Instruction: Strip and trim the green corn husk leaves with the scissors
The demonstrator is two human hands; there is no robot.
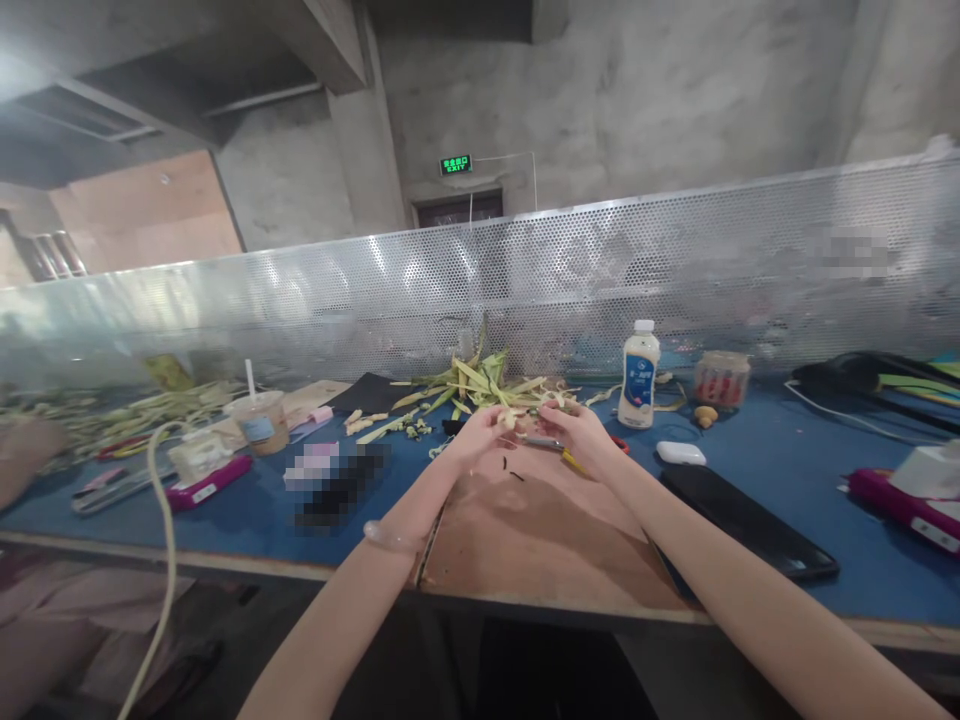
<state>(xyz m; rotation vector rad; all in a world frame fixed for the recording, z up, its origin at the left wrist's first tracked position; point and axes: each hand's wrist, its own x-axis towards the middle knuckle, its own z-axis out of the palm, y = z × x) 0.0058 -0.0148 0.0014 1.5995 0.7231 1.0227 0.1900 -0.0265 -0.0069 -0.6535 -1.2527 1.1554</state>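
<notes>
My left hand (480,437) is closed, its fingertips pinching a pale, curled leaf strip (510,420). Close beside it, my right hand (579,432) is also closed, thumb and finger pressed together on pale leafy material that I cannot make out fully. Both hands hover over the far part of a brown board (540,545). Under and between them lies a metal-bladed tool with a yellow handle (573,461), partly covered by my right hand. Just behind my fingers spreads a heap of yellow-green leaf strips (484,378). Two small dark scraps (516,477) rest on the board.
On the right stand a white bottle (639,378) and a jar (721,380), near a white case (681,453) and a black phone (750,520). A drink cup (259,425) and a magenta power strip (208,483) are left. A perforated metal screen (360,300) borders the back.
</notes>
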